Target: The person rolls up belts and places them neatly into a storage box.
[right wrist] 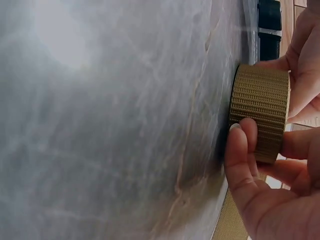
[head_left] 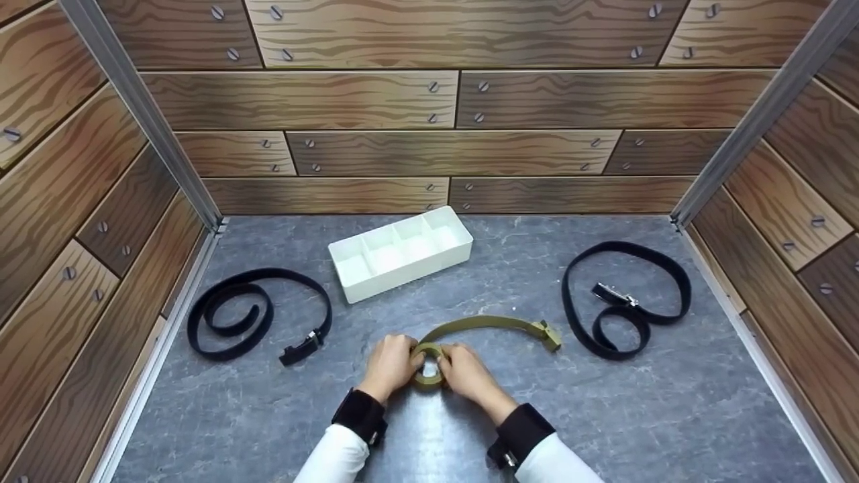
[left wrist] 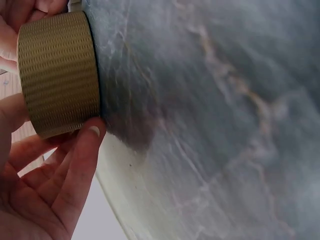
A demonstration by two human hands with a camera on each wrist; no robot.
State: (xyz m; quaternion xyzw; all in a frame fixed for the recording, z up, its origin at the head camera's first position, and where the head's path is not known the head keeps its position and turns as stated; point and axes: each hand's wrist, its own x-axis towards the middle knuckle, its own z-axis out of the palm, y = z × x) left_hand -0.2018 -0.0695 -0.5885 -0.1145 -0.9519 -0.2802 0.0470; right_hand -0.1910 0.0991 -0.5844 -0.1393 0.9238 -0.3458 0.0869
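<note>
Olive webbing belt [head_left: 480, 320] is resting part-coiled on the grey surface [head_left: 235, 416], near the white tray [head_left: 409, 272]. Left hand [head_left: 391, 365] and right hand [head_left: 468, 376] are gripping the coil [head_left: 427, 384] from opposite sides; the hold inside is looking unclear.

Black belts [head_left: 268, 273] [head_left: 685, 288], apparently metal-buckled, flank a white tray [head_left: 411, 274].

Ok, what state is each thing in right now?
Olive belt: partly coiled, one end extended.
Left black belt: loosely coiled, unheld.
Right black belt: loosely looped, unheld.
White tray: open-topped, upright, set at an angle.
Left hand: holding the olive coil.
Right hand: holding the same coil.
</note>
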